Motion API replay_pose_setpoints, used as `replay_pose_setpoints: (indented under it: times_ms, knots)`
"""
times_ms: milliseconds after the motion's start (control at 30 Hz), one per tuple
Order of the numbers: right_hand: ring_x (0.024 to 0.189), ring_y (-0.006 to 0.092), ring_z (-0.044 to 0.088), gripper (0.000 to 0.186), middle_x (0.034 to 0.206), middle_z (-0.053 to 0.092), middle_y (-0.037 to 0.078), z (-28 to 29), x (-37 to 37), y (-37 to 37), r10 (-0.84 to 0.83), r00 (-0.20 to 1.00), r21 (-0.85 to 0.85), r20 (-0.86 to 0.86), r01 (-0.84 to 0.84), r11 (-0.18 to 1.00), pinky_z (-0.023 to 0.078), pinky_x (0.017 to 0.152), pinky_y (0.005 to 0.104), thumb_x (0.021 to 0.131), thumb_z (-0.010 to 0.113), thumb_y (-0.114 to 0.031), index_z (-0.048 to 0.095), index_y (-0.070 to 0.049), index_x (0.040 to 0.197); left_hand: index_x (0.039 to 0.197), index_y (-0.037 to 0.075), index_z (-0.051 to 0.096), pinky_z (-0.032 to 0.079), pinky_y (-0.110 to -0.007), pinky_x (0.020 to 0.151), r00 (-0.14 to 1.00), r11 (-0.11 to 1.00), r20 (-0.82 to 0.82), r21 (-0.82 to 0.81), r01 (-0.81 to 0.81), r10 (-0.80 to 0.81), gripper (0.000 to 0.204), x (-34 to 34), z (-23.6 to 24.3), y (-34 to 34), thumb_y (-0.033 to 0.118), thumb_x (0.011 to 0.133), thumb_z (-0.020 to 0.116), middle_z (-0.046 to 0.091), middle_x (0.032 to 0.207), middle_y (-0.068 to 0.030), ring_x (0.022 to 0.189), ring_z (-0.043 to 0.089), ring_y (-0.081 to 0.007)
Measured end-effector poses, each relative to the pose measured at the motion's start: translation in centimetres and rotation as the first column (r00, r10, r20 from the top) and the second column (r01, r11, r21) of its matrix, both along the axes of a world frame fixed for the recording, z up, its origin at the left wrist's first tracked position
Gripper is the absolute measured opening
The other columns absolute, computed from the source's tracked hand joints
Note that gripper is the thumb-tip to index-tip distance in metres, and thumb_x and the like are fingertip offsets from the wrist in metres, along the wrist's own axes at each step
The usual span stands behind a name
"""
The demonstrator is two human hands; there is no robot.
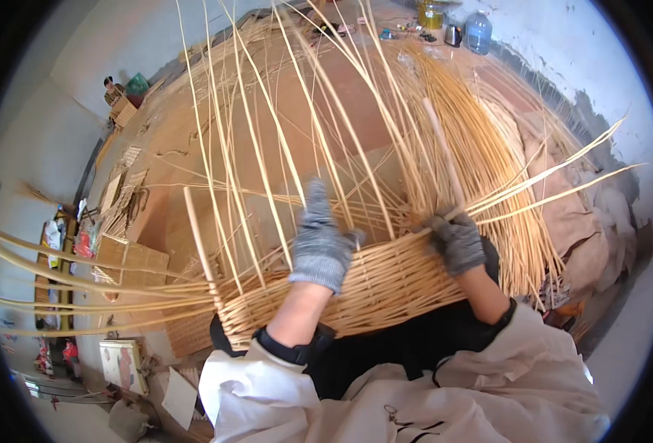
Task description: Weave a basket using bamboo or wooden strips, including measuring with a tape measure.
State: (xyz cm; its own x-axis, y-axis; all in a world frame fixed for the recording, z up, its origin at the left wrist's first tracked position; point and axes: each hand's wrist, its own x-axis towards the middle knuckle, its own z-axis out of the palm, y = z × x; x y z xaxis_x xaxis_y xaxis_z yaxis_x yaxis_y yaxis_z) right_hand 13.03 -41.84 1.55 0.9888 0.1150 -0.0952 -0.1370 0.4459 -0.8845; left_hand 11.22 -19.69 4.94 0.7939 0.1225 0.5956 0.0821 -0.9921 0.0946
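A woven wicker panel lies across my lap, with tall upright wicker stakes rising from its far edge. My left hand, in a grey knit glove, is over the panel's middle among the stakes, fingers stretched out and slightly blurred. At the panel's right end my gloved right hand is closed round wicker rods beside a thick corner post; its fingertips are partly hidden. Another thick post stands at the left end, where several long rods stick out sideways.
To the right lies a big bundle of loose wicker rods next to brown cloth. A blue water jug stands at the back by the wall. Flat woven pieces lie on the left floor. Another person is far left.
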Motion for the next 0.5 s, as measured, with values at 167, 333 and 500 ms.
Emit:
replay_pose_setpoints:
  times_ms: [167, 333, 500]
  knots:
    - [0.080, 0.0290, 0.056, 0.018, 0.082, 0.055, 0.014, 2.5, 6.3, 4.2, 0.364, 0.774, -0.617, 0.517, 0.043, 0.786, 0.048, 0.070, 0.0342, 0.074, 0.056, -0.006, 0.048, -0.004, 0.090, 0.087, 0.000, 0.056, 0.045, -0.032, 0.065, 0.840, 0.468, -0.375, -0.867, -0.168, -0.393, 0.034, -1.4, -4.0, -0.5, 0.024, 0.066, 0.069, 0.060, 0.079, -0.0162, 0.070, 0.057, -0.0234]
    - [0.095, 0.0302, 0.048, 0.059, 0.100, 0.053, 0.018, -6.6, 19.2, 11.3, 0.621, 0.564, -0.696, 0.544, 0.717, -0.041, 0.040, 0.081, 0.0331, 0.064, 0.058, -0.009, 0.040, 0.001, 0.119, 0.085, 0.005, 0.060, 0.044, -0.034, 0.074, 0.624, 0.818, -0.653, -0.574, -0.040, -0.428, 0.036, 2.2, -5.3, -1.8, 0.039, 0.076, 0.051, 0.060, 0.089, -0.0139, 0.083, 0.056, -0.0290]
    - [0.062, 0.0018, 0.046, 0.028, 0.074, 0.046, -0.005, 2.3, 9.7, 4.1, 0.023, 0.928, 0.080, 0.371, -0.057, 0.995, 0.043, 0.051, 0.0171, 0.082, 0.048, -0.013, 0.044, -0.002, 0.108, 0.091, 0.007, 0.060, 0.040, -0.032, 0.081, 0.371, 0.848, -0.797, -0.528, -0.042, -0.477, 0.044, 2.5, -4.0, -1.3, 0.047, 0.076, 0.046, 0.059, 0.094, -0.0143, 0.091, 0.054, -0.0301]
